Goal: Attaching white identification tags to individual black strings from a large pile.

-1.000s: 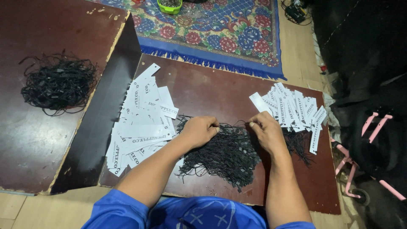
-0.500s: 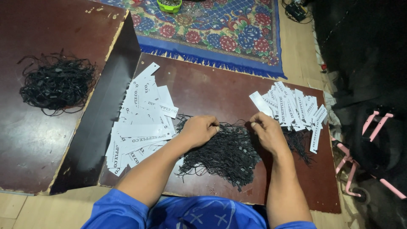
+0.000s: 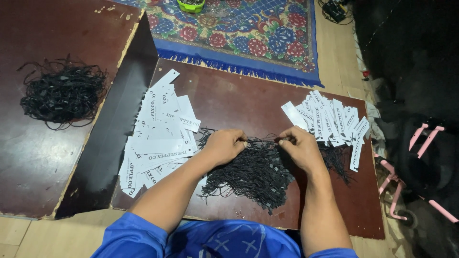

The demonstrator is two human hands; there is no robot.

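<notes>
A loose heap of black strings (image 3: 253, 174) lies on the dark brown board (image 3: 239, 100) in front of me. My left hand (image 3: 224, 145) rests on the heap's left top, fingers curled, pinching a string. My right hand (image 3: 297, 145) pinches the same thin black string at its other end, so it runs taut between both hands. A spread pile of white paper tags (image 3: 158, 136) lies to the left of my left hand. A second fan of white tags (image 3: 332, 119) lies just right of my right hand, with strings hanging from them.
Another bundle of black strings (image 3: 62, 91) sits on a second brown board (image 3: 52, 157) at the left. A patterned rug with blue fringe (image 3: 244, 33) lies beyond the board. A green container (image 3: 191, 5) stands at the top. A pink-framed object (image 3: 420, 157) is at the right.
Both hands stay over the string heap; the fingers shift only slightly while holding the string.
</notes>
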